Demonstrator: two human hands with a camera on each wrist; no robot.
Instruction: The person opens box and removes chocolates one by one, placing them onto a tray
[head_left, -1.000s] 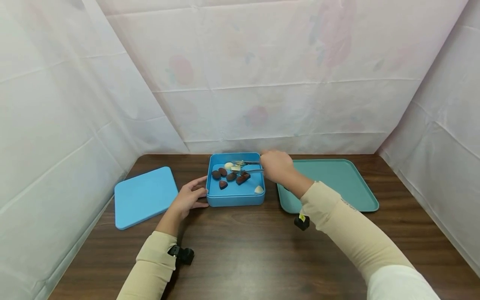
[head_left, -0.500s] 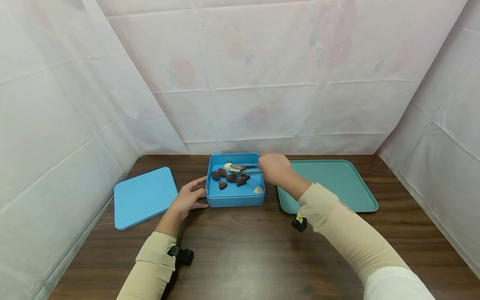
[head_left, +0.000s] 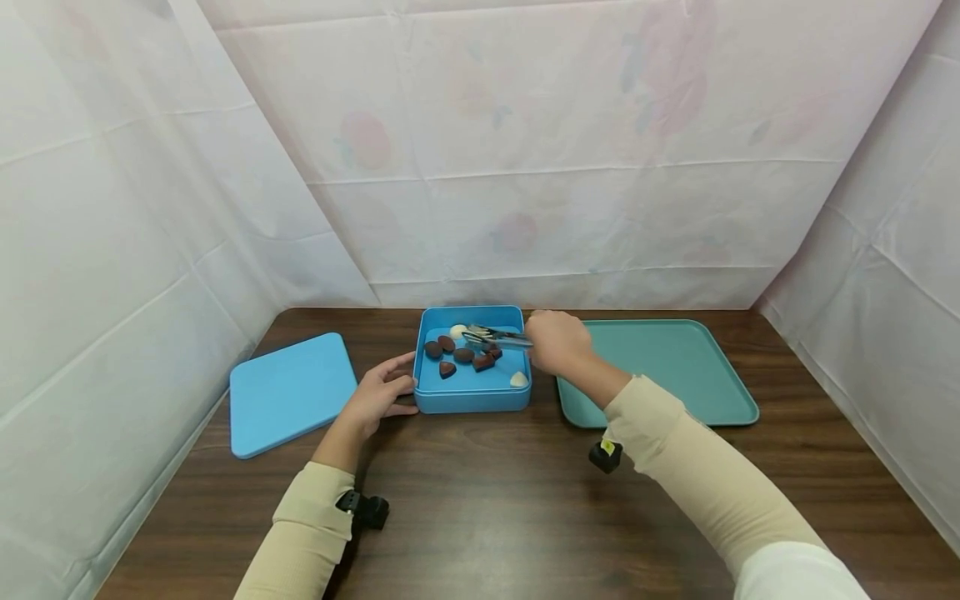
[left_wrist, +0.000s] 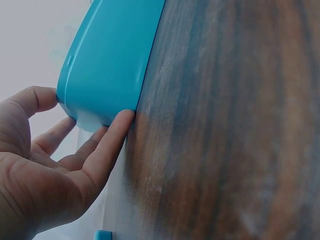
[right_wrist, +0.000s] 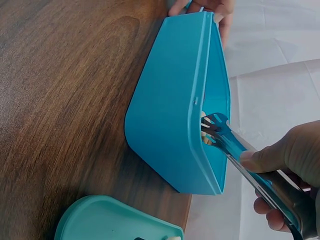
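Note:
A blue box (head_left: 472, 402) stands on the table with several brown chocolate-like pieces (head_left: 463, 356) and a few cream-white ones (head_left: 518, 379) inside. My left hand (head_left: 381, 393) steadies its left side; in the left wrist view the fingertips (left_wrist: 124, 116) press on the box's corner with the fingers spread. My right hand (head_left: 558, 340), at the box's right wall, grips a pair of metal tongs (right_wrist: 245, 155). The slotted tong tips reach inside, beside pale pieces (right_wrist: 205, 139). Whether a piece is pinched between the tips I cannot tell.
A flat light-blue lid (head_left: 292, 393) lies left of the box. To the right, partly under my right forearm, lies a green tray (head_left: 675, 367). White patterned cloth (head_left: 495, 192) hangs around the back and sides of the wooden table (head_left: 480, 500).
The tong tips have come together over the pale pieces, and my right hand has shifted slightly right. The brown bar-shaped piece has shifted a little. My left hand stays on the box.

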